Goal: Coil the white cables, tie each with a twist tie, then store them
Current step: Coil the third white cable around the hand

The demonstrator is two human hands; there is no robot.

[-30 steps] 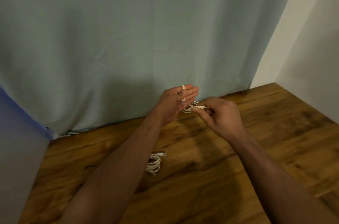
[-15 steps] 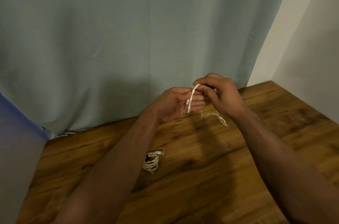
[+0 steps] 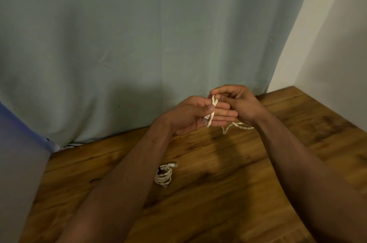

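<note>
- White cable (image 3: 211, 117) was held above the wooden table (image 3: 258, 193), near its back edge. A loop of it lay across the fingers of the left hand (image 3: 194, 117). Its loose tail (image 3: 239, 125) trailed from under the right hand (image 3: 238, 103) toward the wood; whether it touched could not be told.
- Left hand: palm up, fingers straight, thumb pressing the strand against them, so pinching the cable. Right hand: fingertips closed on the top of the loop, just above the left index finger.
- Handling, judged: thin, light and limp. The jacket looked braided and should give some friction. It would likely bend freely but spring out of its loops if released. The best hold seemed to be at the crossing under the left thumb, with the right hand feeding the tail.
- A coiled cable (image 3: 163, 176) lay on the table nearer the person, beside the left forearm and well apart from the hands. A plug end (image 3: 173, 164) stuck out of it. A dark band seemed to cross the coil, possibly a tie; too small to confirm.
- Writing: no brand, label or text was readable.
- Surroundings: grey-green curtain (image 3: 139, 44) behind the table, pale wall (image 3: 327, 53) at right.
</note>
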